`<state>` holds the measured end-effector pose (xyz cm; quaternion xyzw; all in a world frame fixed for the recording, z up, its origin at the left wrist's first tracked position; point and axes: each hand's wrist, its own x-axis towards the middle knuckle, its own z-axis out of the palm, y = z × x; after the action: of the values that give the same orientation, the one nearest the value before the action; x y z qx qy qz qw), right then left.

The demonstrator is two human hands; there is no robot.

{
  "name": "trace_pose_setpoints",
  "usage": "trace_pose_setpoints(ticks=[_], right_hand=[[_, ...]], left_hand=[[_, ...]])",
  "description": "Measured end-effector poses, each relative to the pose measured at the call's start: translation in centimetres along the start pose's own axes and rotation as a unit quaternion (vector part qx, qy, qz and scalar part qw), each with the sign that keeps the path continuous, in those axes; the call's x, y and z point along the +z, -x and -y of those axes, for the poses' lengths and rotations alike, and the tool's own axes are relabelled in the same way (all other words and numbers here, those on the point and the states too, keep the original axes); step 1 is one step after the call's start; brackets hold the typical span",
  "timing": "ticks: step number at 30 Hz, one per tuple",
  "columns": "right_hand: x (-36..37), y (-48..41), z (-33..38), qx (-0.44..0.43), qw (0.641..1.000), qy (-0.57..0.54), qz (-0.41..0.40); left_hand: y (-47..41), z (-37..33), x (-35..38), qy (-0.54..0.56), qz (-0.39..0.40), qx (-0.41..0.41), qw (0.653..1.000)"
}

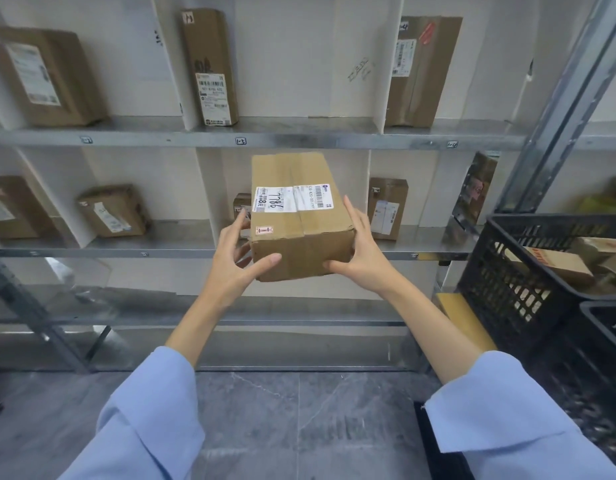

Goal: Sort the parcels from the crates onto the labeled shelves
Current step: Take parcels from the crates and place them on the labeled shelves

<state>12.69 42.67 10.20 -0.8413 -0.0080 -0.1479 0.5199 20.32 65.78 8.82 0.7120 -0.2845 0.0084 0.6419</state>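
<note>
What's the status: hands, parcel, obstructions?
Left hand and right hand both grip the parcel by its sides. Parcel held up before the middle shelf. Small box sits in the bay behind it.

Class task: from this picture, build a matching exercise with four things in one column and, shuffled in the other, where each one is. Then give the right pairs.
Column A
1. parcel with a handwritten number
2. tall narrow parcel
3. black crate
4. skewed small parcel

Column B
a. at the right, with parcels inside
b. upright on the upper shelf
c. on the middle shelf, left of the hands
d. held between the left hand and the right hand

Pairs: 1-d, 2-b, 3-a, 4-c
</note>
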Motion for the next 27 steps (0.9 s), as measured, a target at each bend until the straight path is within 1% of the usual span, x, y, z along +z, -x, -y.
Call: trace_pose_setpoints(ticks=[3, 12, 18, 23, 27], right_hand=[[0.4, 0.4, 0.4, 0.000, 1.000, 0.001, 0.008], [1.4, 1.8, 2.6, 0.020, 0.995, -0.098, 0.017], [2.2, 2.3, 3.5, 0.019, 0.997, -0.073, 0.020], [2.8, 2.5, 3.6, 0.012, 0.997, -0.076, 0.022], [3.0, 2.6, 3.8, 0.007, 0.996, -0.090, 0.006]], left_hand=[[0.5, -0.2, -0.5, -0.012, -0.001, -0.002, 1.000], [2.2, -0.5, -1.7, 0.045, -0.011, -0.026, 0.999], [3.2, -0.7, -2.2, 0.041, -0.005, -0.005, 0.999], [3.6, -1.0, -3.0, 0.048, 0.007, 0.001, 0.999], [3.8, -1.2, -3.7, 0.042, 0.014, 0.013, 0.999]])
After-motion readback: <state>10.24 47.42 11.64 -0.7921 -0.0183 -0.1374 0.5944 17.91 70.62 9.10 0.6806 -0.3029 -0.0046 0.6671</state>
